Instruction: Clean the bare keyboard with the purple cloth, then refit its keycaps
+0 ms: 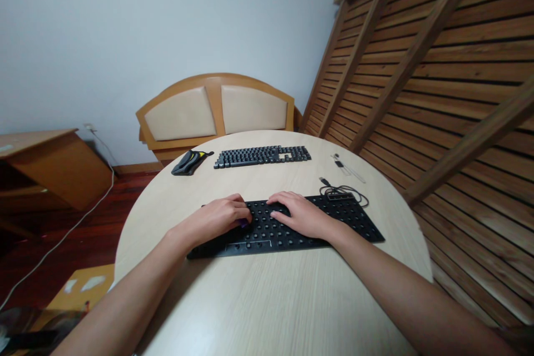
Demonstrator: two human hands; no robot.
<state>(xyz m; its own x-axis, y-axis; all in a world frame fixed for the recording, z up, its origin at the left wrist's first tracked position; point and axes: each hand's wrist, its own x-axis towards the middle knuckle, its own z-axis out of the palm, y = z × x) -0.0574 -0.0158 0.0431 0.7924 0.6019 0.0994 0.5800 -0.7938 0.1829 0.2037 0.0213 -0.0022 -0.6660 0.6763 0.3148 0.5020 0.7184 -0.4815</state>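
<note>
A black keyboard base (300, 242) with its keycaps off lies across the pale round table (267, 306), its rows of switches bare. My left hand (225, 214) is over the left part of the base, fingers curled around a small purple thing (243, 223); most of it is hidden, so I cannot tell its kind. My right hand (302, 216) rests on the middle of the base, thumb and fingers apart, with nothing visible in it. At the base's upper right lies a coiled black USB cable (349, 190). Behind, loose black keycaps (250, 156) stand in keyboard order, with gaps toward the right.
A black and yellow item (189, 162), perhaps gloves or a pouch, sits at the table's far left. Small slim tools (349, 169) lie at the far right. A wooden slatted frame (442, 139) leans along the right side, and a headboard (217, 105) stands behind the table.
</note>
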